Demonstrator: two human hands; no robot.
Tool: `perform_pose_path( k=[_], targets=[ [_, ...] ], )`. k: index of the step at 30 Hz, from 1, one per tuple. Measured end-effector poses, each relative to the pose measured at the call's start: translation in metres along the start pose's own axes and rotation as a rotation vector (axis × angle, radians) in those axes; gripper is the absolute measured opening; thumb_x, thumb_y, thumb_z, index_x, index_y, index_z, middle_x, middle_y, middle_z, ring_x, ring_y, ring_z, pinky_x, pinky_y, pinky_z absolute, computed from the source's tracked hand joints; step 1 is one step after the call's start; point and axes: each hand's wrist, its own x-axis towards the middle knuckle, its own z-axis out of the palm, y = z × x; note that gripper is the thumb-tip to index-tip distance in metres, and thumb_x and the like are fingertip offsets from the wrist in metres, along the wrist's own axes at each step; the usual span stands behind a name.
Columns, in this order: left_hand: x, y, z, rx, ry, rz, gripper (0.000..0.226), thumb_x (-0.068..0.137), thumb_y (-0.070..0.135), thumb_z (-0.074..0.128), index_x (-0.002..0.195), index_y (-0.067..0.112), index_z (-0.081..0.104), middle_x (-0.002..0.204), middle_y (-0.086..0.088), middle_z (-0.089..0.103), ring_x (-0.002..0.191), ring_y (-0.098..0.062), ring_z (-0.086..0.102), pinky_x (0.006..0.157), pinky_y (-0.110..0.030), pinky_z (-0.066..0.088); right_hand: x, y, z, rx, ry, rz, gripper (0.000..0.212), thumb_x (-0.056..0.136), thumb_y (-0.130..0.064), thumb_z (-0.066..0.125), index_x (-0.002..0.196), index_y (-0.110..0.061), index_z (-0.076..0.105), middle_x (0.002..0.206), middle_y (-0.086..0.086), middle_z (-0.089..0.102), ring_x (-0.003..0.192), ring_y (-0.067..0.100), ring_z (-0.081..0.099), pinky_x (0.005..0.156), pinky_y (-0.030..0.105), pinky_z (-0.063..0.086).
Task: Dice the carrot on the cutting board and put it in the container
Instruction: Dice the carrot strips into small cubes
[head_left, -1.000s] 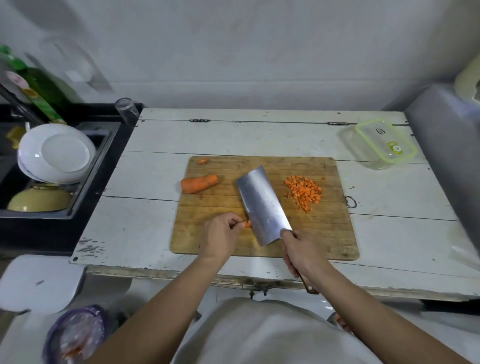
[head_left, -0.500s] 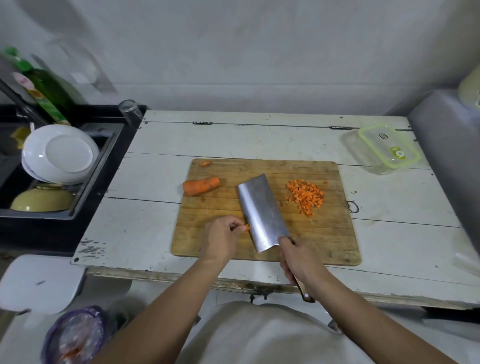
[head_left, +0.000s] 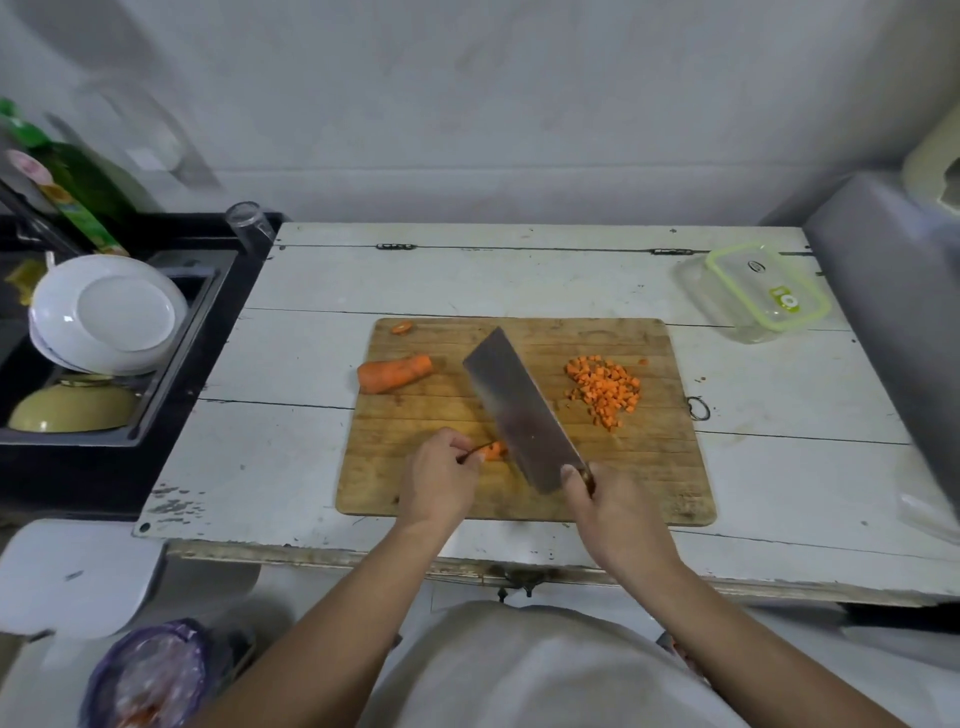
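A wooden cutting board (head_left: 649, 467) lies on the white table. My left hand (head_left: 439, 480) pinches a small carrot piece (head_left: 493, 450) near the board's front. My right hand (head_left: 608, 501) grips the handle of a cleaver (head_left: 519, 410), whose blade stands right beside that piece. A larger carrot chunk (head_left: 394, 373) lies at the board's left, and a thin carrot end slice (head_left: 401, 328) sits near the back left corner. A pile of diced carrot (head_left: 605, 388) is on the board's right side. The clear container with a green-rimmed lid (head_left: 763, 291) stands at the table's back right.
A black sink on the left holds white plates (head_left: 106, 314) and a yellow bowl (head_left: 72, 410). A glass (head_left: 249, 221) stands at the sink's corner, green bottles (head_left: 67, 192) behind it. A grey appliance (head_left: 893, 322) borders the table's right side. A bin with a purple bag (head_left: 150, 675) sits below left.
The cleaver blade has shifted slightly against the small piece; both hands stay at the board's front. The camera view has drifted a little.
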Motion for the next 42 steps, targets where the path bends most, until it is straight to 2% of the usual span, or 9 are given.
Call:
perform_pose_path(
  k=[3,7,13,21,28,32,38,40,42],
  targets=[
    [-0.003,0.000,0.002,-0.055,0.026,-0.016,0.013,0.098,0.021,0.066,0.087,0.027,0.066,0.087,0.010,0.070,0.079,-0.004,0.063,0.063,-0.021,0.048,-0.010,0.000,0.007,-0.327,0.135,-0.200,0.031,0.103,-0.044,0.045,0.087,-0.020,0.056,0.058,-0.006,0.052,0.050,0.021,0.051,0.051,0.034,0.040],
    [-0.003,0.002,0.010,-0.108,0.056,-0.094,0.022,0.094,0.025,0.070,0.073,0.028,0.066,0.074,0.006,0.071,0.073,-0.019,0.067,0.068,-0.037,0.057,-0.019,0.003,0.016,-0.530,0.224,-0.380,0.027,0.093,-0.037,0.063,0.077,-0.018,0.052,0.049,-0.001,0.055,0.036,0.029,0.052,0.045,0.028,0.029],
    [-0.013,0.002,0.017,0.081,0.223,-0.144,0.025,0.088,0.042,0.064,0.066,0.032,0.064,0.066,0.010,0.066,0.086,-0.031,0.063,0.084,-0.045,0.053,-0.024,-0.001,0.019,-0.605,0.256,-0.427,0.028,0.086,-0.034,0.076,0.076,-0.017,0.056,0.051,0.002,0.056,0.035,0.029,0.052,0.040,0.027,0.023],
    [-0.019,0.013,0.015,0.086,0.191,-0.228,0.019,0.091,0.014,0.055,0.078,0.022,0.065,0.086,-0.001,0.068,0.110,-0.032,0.051,0.099,-0.046,0.040,-0.027,-0.006,0.025,-0.678,0.259,-0.440,0.029,0.080,-0.032,0.080,0.073,-0.017,0.057,0.050,0.003,0.056,0.034,0.028,0.053,0.036,0.026,0.026],
    [-0.020,0.018,0.012,0.087,0.188,-0.237,0.024,0.095,0.013,0.053,0.075,0.026,0.056,0.078,0.006,0.053,0.114,-0.030,0.048,0.101,-0.045,0.037,-0.029,-0.004,0.026,-0.700,0.236,-0.442,0.030,0.079,-0.028,0.082,0.073,-0.016,0.055,0.048,0.004,0.052,0.032,0.027,0.048,0.039,0.026,0.021],
    [-0.019,0.014,0.014,0.075,0.187,-0.224,0.024,0.094,0.016,0.056,0.073,0.027,0.058,0.074,0.010,0.050,0.112,-0.030,0.050,0.100,-0.044,0.037,-0.026,-0.006,0.031,-0.736,0.151,-0.389,0.039,0.060,-0.018,0.092,0.072,-0.016,0.054,0.048,0.005,0.052,0.033,0.024,0.049,0.039,0.027,0.019],
    [-0.016,0.009,0.016,0.085,0.193,-0.197,0.025,0.095,0.019,0.057,0.071,0.028,0.058,0.073,0.011,0.050,0.110,-0.029,0.050,0.098,-0.043,0.035,-0.024,-0.010,0.032,-0.710,0.094,-0.368,0.043,0.054,-0.019,0.094,0.073,-0.016,0.055,0.047,0.003,0.052,0.032,0.022,0.049,0.040,0.025,0.017],
    [-0.015,0.008,0.016,0.088,0.192,-0.201,0.024,0.095,0.020,0.058,0.072,0.028,0.058,0.073,0.011,0.051,0.110,-0.030,0.050,0.098,-0.043,0.036,-0.024,-0.010,0.028,-0.691,0.094,-0.381,0.039,0.063,-0.027,0.092,0.076,-0.017,0.056,0.049,0.002,0.054,0.034,0.024,0.051,0.039,0.026,0.018],
    [-0.013,0.007,0.017,0.091,0.187,-0.199,0.021,0.094,0.027,0.062,0.073,0.029,0.062,0.074,0.010,0.058,0.111,-0.030,0.051,0.098,-0.043,0.037,-0.025,-0.008,0.020,-0.622,0.122,-0.395,0.026,0.089,-0.040,0.071,0.086,-0.019,0.055,0.060,0.002,0.062,0.044,0.028,0.058,0.042,0.029,0.026]
  ],
)
